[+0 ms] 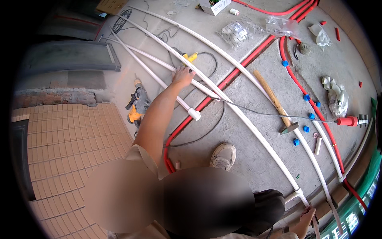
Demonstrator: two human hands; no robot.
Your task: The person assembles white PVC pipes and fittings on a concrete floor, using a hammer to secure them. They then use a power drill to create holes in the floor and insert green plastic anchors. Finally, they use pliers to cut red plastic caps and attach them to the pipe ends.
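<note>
Long straight white plastic pipe (255,130) lies aslant over the grey concrete floor (250,159), right hand (306,215) apparently closed round it just past a white tee fitting (297,192). Left hand (183,76), loosely curled, rests by its crossing with another pipe; cannot tell which it grips. Looks like positioning; next move probably calls for steady support at both hands.

This one view looks out from the person's head. It faces down at the gray floor (258,171), and a bit ahead too. It is very wide and round, so straight lines bend near the rim and the corners are black. It is near enough to show the shoe (223,156) below the middle, the left hand (184,76) higher up, and the right hand (307,215) low at the right.
</note>
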